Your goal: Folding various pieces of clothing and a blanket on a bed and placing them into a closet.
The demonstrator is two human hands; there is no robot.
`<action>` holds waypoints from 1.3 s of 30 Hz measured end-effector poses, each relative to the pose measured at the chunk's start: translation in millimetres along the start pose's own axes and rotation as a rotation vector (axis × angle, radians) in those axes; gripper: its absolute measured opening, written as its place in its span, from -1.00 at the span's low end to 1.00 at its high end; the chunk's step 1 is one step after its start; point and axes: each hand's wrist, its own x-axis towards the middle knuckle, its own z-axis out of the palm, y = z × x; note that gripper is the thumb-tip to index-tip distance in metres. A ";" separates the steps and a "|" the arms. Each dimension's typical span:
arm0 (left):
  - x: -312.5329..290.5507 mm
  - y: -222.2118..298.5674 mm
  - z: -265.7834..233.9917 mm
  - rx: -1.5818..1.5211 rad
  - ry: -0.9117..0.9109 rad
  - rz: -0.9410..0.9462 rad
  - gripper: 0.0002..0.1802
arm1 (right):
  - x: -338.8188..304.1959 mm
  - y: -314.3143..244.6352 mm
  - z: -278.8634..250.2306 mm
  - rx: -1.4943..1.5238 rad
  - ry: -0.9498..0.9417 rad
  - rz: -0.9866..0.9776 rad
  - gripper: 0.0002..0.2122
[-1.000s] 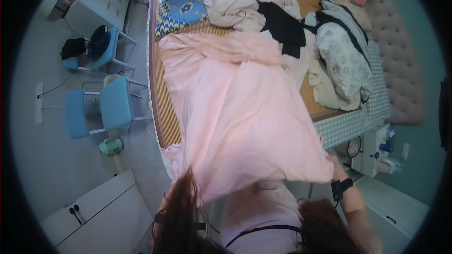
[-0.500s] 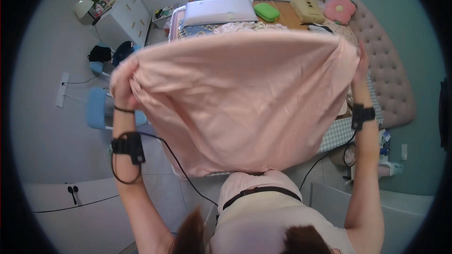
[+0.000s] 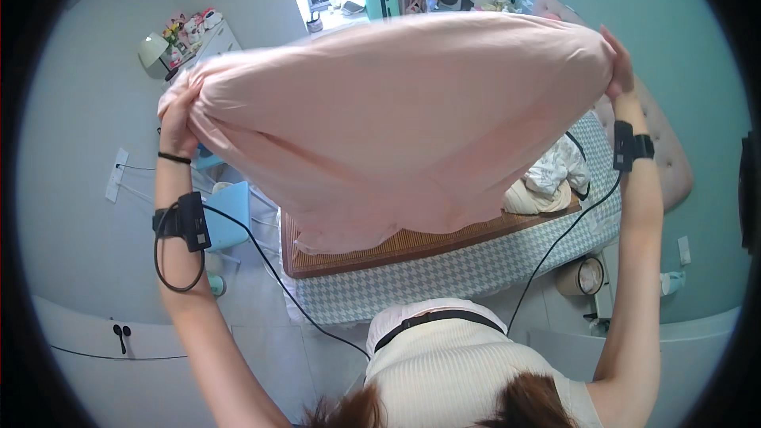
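- On my feed the left hand [image 3: 181, 120] is raised at the left, its fingers closed over a bunched upper corner of the pink cloth [image 3: 396, 123].
- The right hand [image 3: 621, 70], raised at the right, has the opposite upper corner pinched in; I can't see exactly how its fingertips meet behind the fabric.
- I see the cloth stretched between both hands, its top edge taut and bowed upward, its lower part hanging in loose folds above the near part of the bed; whether its lower hem touches anything there, I can't tell.
- Each forearm wears a black strap, the left strap [image 3: 190, 222] and the right strap [image 3: 632, 147], with a cable running from each toward the waist.
- Below the cloth I make out a brown slatted mat [image 3: 380, 256] over a checked cover [image 3: 412, 285].
- A heap of pale bedding [image 3: 551, 182] lies on the bed's right side, partly hidden by the cloth.
- Farther out, I have a blue chair [image 3: 228, 214] at the left, a padded headboard [image 3: 670, 147] at the right and a green suitcase [image 3: 382, 0] by the window.
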 end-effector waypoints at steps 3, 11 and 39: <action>-11.2 -25.6 -66.2 -0.118 0.077 0.086 -0.69 | -7.8 36.4 -57.7 0.111 0.037 -0.071 -0.60; -142.3 -155.6 -95.4 -0.131 0.121 -0.308 -0.58 | -84.0 115.7 -165.2 -0.195 0.011 0.265 -0.48; -382.3 -299.3 -156.1 0.199 -0.198 -1.743 -0.30 | -340.9 290.3 -202.7 -0.742 -0.456 1.796 -0.43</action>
